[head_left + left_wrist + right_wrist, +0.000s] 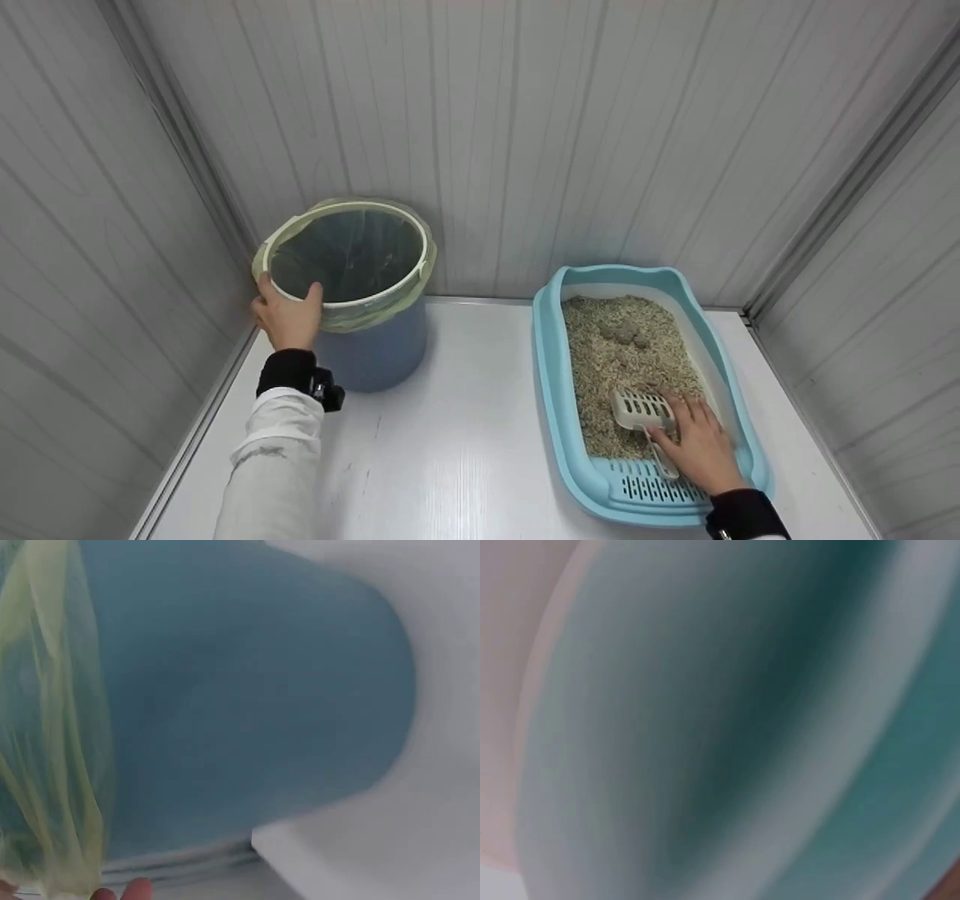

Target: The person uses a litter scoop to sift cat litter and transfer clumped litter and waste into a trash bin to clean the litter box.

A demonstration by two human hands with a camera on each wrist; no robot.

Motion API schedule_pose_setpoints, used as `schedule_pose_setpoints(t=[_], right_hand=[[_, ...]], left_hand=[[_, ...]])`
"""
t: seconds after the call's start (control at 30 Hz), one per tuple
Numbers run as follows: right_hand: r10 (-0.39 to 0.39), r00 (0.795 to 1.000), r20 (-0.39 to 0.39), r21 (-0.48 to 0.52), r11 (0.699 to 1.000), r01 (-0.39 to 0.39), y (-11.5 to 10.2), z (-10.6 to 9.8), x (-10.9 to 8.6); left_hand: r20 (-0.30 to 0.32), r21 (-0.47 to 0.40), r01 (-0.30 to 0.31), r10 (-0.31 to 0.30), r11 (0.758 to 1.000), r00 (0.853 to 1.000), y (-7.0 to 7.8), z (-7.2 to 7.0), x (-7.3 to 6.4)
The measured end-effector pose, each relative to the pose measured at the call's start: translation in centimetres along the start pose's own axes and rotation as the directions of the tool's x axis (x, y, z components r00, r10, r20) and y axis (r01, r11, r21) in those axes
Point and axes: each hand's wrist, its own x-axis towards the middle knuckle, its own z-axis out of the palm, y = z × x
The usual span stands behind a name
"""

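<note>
At the left, a blue trash bin (375, 352) lined with a thin yellow-green bag (360, 321) stands by the back wall. My left hand (291, 319) grips its near-left rim, and its fingertips show at the bottom of the left wrist view beside the bag (56, 727). A pale slotted litter scoop (641, 409) lies on the litter in a light-blue litter box (555, 420), its handle over the slotted front tray. My right hand (705, 446) reaches over the box, thumb at the scoop's neck and fingers extended along its right side.
Greyish-brown litter (600, 375) fills the box, with some clumps (626, 332) toward the back. Both containers stand on a white tabletop (450, 420) enclosed by grey panel walls (480, 150). The box wall (667, 727) fills the right wrist view, blurred.
</note>
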Motion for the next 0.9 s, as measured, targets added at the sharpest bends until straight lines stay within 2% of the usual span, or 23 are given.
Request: schedule_pose_setpoints(t=[0.13, 0.33, 0.5, 0.73, 0.9], right_hand=[[-0.004, 1.0, -0.012, 0.011, 1.0, 0.004, -0.1, 0.2, 0.1], [-0.008, 1.0, -0.028, 0.023, 1.0, 0.009, -0.1, 0.3, -0.1], [-0.004, 1.0, -0.02, 0.022, 1.0, 0.004, 0.0, 0.4, -0.2], [0.014, 1.0, -0.012, 0.017, 1.0, -0.014, 0.3, 0.6, -0.3], [0.012, 1.0, -0.011, 0.022, 1.0, -0.012, 0.5, 0.7, -0.3]], left_hand=[[-0.018, -0.013, 0.075, -0.075, 0.997, 0.997, 0.6, 0.2, -0.2], [-0.023, -0.016, 0.128, -0.128, 0.992, 0.991, 1.0, 0.2, -0.3], [-0.014, -0.012, 0.122, -0.122, 0.993, 0.992, 1.1, 0.4, -0.2], [0.008, 0.065, 0.081, -0.081, 0.995, 0.997, 1.3, 0.7, 0.0], [-0.002, 0.063, 0.074, -0.074, 0.995, 0.997, 1.1, 0.9, 0.2]])
